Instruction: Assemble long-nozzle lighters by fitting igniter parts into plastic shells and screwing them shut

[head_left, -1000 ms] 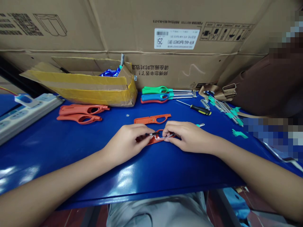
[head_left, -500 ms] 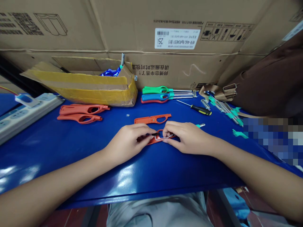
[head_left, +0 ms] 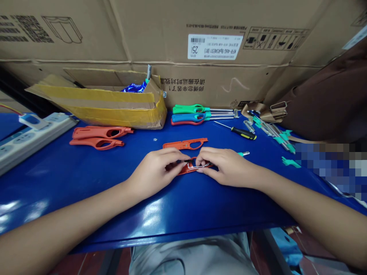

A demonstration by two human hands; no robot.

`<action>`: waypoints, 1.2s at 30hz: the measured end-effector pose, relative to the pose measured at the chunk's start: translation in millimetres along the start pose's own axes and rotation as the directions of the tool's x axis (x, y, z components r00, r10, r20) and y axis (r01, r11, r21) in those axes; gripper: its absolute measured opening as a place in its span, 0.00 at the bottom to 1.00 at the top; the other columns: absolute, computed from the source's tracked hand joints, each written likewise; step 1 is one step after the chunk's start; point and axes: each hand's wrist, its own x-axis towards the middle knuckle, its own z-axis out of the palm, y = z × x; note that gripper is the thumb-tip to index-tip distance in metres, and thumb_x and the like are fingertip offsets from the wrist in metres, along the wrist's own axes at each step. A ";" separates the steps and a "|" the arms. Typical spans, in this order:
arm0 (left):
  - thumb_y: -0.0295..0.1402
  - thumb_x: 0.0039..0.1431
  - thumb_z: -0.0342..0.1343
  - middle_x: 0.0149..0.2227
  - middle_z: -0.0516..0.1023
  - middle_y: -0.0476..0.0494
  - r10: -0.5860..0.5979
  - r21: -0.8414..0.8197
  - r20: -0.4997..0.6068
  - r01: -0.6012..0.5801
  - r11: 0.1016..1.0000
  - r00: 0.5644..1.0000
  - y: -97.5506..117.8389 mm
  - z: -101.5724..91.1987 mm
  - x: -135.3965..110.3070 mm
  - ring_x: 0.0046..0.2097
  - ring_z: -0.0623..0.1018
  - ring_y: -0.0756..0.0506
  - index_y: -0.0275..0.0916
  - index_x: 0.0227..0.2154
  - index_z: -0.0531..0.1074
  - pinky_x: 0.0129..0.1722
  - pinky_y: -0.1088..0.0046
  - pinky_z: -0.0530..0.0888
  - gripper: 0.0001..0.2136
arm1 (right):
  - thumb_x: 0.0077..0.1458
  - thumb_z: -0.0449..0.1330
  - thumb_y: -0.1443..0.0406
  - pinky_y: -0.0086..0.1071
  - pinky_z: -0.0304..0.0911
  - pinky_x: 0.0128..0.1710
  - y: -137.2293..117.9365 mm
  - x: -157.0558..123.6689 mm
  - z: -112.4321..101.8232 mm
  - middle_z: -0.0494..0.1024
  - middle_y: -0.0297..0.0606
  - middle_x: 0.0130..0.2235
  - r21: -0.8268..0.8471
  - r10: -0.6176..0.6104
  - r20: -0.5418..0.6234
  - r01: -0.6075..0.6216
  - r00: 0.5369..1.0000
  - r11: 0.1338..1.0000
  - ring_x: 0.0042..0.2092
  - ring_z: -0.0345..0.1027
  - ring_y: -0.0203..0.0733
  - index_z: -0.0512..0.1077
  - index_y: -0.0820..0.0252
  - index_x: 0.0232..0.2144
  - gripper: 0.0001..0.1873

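Observation:
An orange plastic lighter shell half (head_left: 189,169) lies on the blue table (head_left: 86,183) between my hands, with a thin wire and metal parts laid in it. My left hand (head_left: 156,172) pinches the parts at the shell's left end, fingers closed. My right hand (head_left: 226,166) presses its closed fingertips on the wire at the shell's right end. A green-tipped metal tube (head_left: 243,154) sticks out behind my right hand. A second orange shell half (head_left: 185,144) lies just beyond my hands.
Two more orange shells (head_left: 99,137) lie at the left by a taped cardboard box (head_left: 114,105). Finished green, blue and red lighters (head_left: 197,114), a screwdriver (head_left: 239,131) and green-tipped tubes (head_left: 275,133) lie at the back right. A power strip (head_left: 31,131) sits far left. Big cartons stand behind.
My fingers have shifted slightly on the wire and shell; the hands stay in the same place. A person at the far right has gone out of view.

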 end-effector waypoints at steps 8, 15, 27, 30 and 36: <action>0.26 0.64 0.59 0.40 0.85 0.44 -0.021 -0.002 0.002 0.021 1.000 1.000 0.0 0.1 -0.5 0.40 0.82 0.47 0.37 0.43 0.80 0.41 0.74 0.77 0.08 | 0.64 0.59 0.65 0.33 0.59 0.39 -1.2 -0.8 -1.1 0.77 0.36 0.43 -0.008 0.010 0.013 -0.010 1.000 1.000 0.42 0.70 0.41 0.71 0.57 0.40 0.02; 0.26 0.64 0.58 0.40 0.85 0.44 -0.039 -0.012 0.006 0.039 0.999 0.999 1.4 -0.7 0.1 0.38 0.82 0.48 0.37 0.43 0.81 0.38 0.75 0.77 0.08 | 0.62 0.62 0.62 0.32 0.57 0.37 0.2 0.1 0.8 0.77 0.33 0.42 -0.004 0.013 0.001 -0.013 1.000 1.000 0.42 0.71 0.40 0.68 0.56 0.38 0.06; 0.27 0.65 0.58 0.40 0.85 0.44 -0.046 -0.037 0.013 0.047 0.998 0.999 2.0 0.0 -0.2 0.38 0.82 0.48 0.38 0.43 0.81 0.39 0.76 0.78 0.08 | 0.72 0.48 0.57 0.32 0.47 0.28 -1.5 0.9 6.1 0.77 0.35 0.39 -0.347 -0.187 -0.039 0.162 0.982 0.924 0.34 0.69 0.36 0.70 0.58 0.37 0.16; 0.27 0.65 0.58 0.40 0.85 0.44 -0.044 -0.024 0.012 0.044 0.999 0.999 1.8 -0.2 -0.3 0.38 0.83 0.48 0.38 0.43 0.81 0.39 0.75 0.78 0.08 | 0.73 0.46 0.59 0.34 0.47 0.27 1.0 -0.3 4.9 0.77 0.36 0.38 -0.451 -0.273 -0.034 0.229 0.961 0.863 0.33 0.68 0.35 0.72 0.59 0.37 0.18; 0.28 0.65 0.58 0.40 0.85 0.44 -0.029 -0.020 -0.010 0.029 0.999 1.000 0.8 -0.1 -0.3 0.37 0.83 0.48 0.38 0.43 0.81 0.39 0.76 0.78 0.07 | 0.73 0.45 0.62 0.34 0.51 0.28 4.1 -1.2 2.2 0.79 0.38 0.36 -0.539 -0.357 -0.033 0.284 0.934 0.793 0.30 0.67 0.35 0.76 0.60 0.40 0.20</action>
